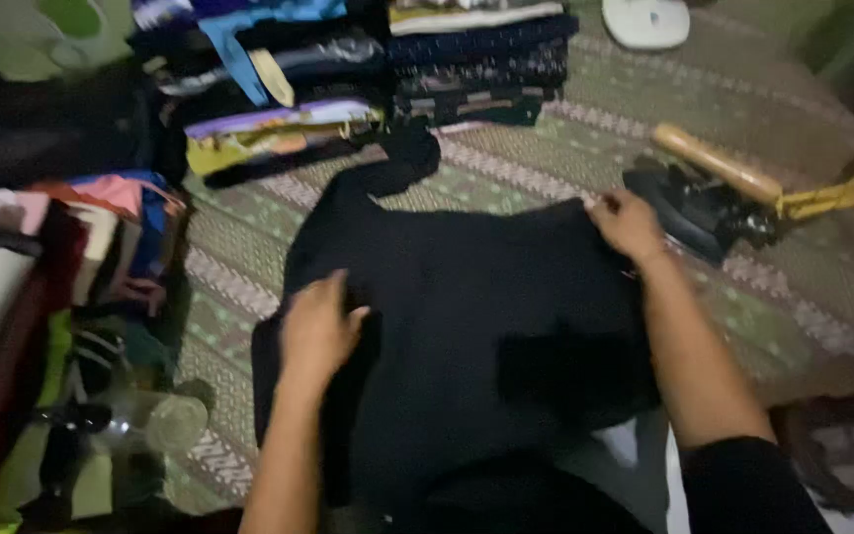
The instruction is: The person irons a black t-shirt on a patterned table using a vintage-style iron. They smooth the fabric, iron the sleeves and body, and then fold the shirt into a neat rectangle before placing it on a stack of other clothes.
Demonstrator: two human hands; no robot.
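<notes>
**Black garment laid out flat, both hands on it**

Black garment [467,336] spread on the patterned mat [743,247], straight in front of the person; left hand [318,331] lies flat on the garment's left part, fingers together, pressing the cloth, not gripping; right hand [628,225] at the garment's far right corner, fingers curled on the edge, seemingly pinching it, though the blur makes this uncertain.

Step, as I judge it: smoothing and squaring the cloth; a next move would need the right corner drawn taut while the left palm anchors.

Long axis runs from the person outward; a narrow part, sleeve or strap, trails off the far end toward the stacked folded clothes [476,59].

Iron [704,193] with wooden handle just right of the garment; another clothes pile [101,237] to its left.
</notes>
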